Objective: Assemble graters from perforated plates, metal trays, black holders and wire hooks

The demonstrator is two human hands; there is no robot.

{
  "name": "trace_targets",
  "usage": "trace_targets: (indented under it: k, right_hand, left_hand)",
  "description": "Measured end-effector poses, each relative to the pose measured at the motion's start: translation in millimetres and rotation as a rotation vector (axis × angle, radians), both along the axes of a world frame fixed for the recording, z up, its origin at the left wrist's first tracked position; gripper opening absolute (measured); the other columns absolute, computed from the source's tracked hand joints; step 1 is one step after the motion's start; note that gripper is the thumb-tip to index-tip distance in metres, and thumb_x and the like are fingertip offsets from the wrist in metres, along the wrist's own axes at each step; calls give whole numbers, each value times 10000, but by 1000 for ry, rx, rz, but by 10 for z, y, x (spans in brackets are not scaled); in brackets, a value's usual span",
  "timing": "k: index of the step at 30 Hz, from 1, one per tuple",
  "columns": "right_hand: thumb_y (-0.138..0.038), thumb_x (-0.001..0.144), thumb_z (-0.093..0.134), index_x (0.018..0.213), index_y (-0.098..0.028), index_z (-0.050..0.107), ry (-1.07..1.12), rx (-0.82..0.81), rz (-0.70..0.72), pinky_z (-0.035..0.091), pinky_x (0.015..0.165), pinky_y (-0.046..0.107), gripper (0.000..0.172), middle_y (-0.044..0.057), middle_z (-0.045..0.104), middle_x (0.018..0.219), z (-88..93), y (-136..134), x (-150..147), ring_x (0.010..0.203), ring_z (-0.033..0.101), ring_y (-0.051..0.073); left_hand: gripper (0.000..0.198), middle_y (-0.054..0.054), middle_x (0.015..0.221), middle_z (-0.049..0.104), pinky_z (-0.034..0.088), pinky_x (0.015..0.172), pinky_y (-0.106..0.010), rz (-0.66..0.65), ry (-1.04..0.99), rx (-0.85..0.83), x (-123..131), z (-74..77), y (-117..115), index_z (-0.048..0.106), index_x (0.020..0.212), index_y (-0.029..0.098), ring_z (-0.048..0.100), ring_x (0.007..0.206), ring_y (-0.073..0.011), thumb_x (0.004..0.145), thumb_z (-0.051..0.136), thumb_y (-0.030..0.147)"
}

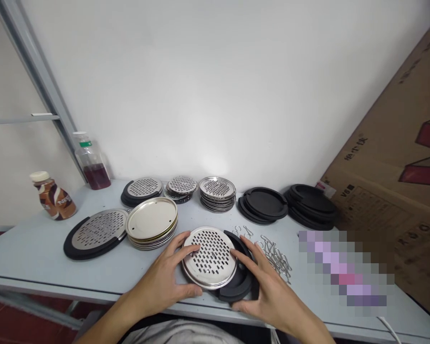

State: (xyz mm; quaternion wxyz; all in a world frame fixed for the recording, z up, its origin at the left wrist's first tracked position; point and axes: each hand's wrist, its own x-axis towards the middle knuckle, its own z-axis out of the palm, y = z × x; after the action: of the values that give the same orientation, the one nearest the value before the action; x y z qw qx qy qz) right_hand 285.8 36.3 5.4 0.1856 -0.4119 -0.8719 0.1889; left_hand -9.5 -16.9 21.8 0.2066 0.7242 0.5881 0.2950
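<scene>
A round metal grater disc (210, 258) with rows of slotted holes lies at the table's front, partly over a black plastic holder (242, 282). My left hand (166, 274) is closed on the disc's left side, fingertips on top and thumb at the lower edge. On the other side, my right hand (268, 289) grips the black holder. Its fingers reach over the holder's far rim to the disc's right edge, and the thumb is at the near rim. Beside this hand lie several small wire hooks (277, 258).
Stacked metal plates (152, 220), finished-looking grater discs with black rims (98, 231) and a stack of grater discs (218, 191) stand behind. Black holders (265, 203) are piled at the back right. Bottles (55, 198) stand left; a cardboard box (394, 205) leans right.
</scene>
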Motion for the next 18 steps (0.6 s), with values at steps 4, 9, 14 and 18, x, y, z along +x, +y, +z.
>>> trace_targets:
  k: [4,9,14,18]
  right_hand:
    - [-594,688,766,1479,-337,389,-10,12,0,365,1087,608,913,84,166,1630,-14,16,2,1469,124,404]
    - [-641,707,731,1435,-260,466,24,85,46,339,1113,601,863,139,223,1609,-13,42,-35,1462,199,395]
    - [-680,672,734,1336,-206,539,39,67,39,326,1131,594,839,169,251,1595,5,61,-81,1460,222,395]
    - [-696,649,739,1228,-194,566,49,30,25,311,1145,590,785,174,248,1594,24,50,-111,1465,217,387]
  left_hand:
    - [668,-64,1574,332,297,1175,-509,-10,-24,-17,-8,4,11,597,1325,316,373,1415,-328,701,834,303]
    - [609,-42,1572,338,284,1184,-501,-25,-56,-22,-12,-13,7,646,1274,331,377,1413,-324,698,840,294]
    - [573,-22,1563,345,282,1188,-487,-58,-96,-47,-9,2,13,691,1206,355,378,1409,-327,664,870,311]
    - [499,-9,1554,355,287,1187,-475,-92,-133,-65,-21,33,22,712,1157,367,400,1395,-316,681,859,346]
